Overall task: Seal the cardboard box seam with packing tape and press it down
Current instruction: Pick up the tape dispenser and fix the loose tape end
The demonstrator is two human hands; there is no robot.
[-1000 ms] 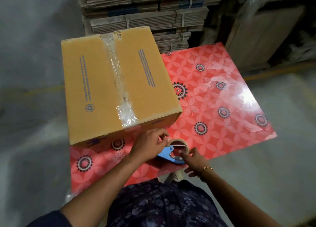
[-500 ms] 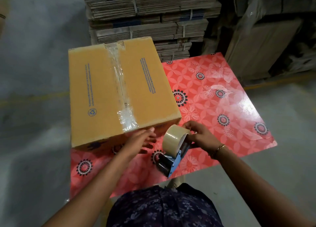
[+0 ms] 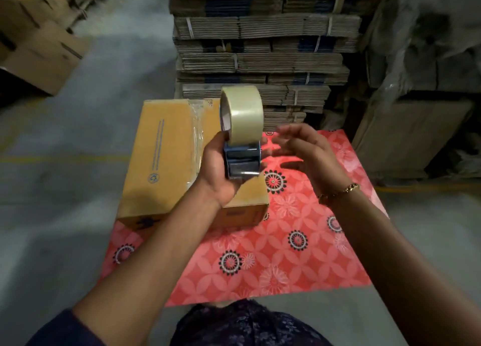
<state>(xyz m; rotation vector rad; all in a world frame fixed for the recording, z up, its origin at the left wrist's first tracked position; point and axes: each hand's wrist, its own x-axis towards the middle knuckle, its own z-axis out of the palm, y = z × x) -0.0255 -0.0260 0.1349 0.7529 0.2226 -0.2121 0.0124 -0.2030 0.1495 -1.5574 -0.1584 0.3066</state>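
The cardboard box, taken here as the landmark, is sitting closed on the left part of the red floral desk, so nothing of its contents is showing. A strip of clear tape is already running along its top seam, wrinkled at the far end. Directly in front of the box and raised above it, the left hand is gripping the blue tape dispenser from the left side, fingers wrapped around its body. The roll of packing tape is standing upright at the top of the dispenser, covering part of the box's right flap. To the right of the box, the right hand is hovering with fingers spread apart and touching nothing; a gold bracelet is circling its wrist.

Half a second earlier the right hand was holding the dispenser low over the desk near the box's near right corner; it is now sitting higher, in the left hand.

Beyond the box, bundles of flattened cardboard are standing stacked. Far left of the box, blurred cartons are resting on the floor.
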